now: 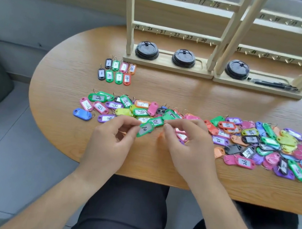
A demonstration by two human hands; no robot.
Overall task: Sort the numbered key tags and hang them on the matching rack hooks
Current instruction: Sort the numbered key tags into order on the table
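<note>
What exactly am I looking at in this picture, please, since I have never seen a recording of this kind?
No machine here: a person wears a camera on the head, so the single picture looks forward and down at their own two bare hands and lap. They sit at a rounded wooden table. At its far edge stand two wooden racks with rows of small hooks and handwritten numbers; black lids sit on the rack bases. A long pile of coloured key tags with written numbers runs across the table. Eight tags, numbered 1 to 4 twice, are already laid out in two neat rows. The left hand pinches a green tag marked 10. The right hand pinches something at the end of a second green 10 tag, perhaps its ring.
</note>
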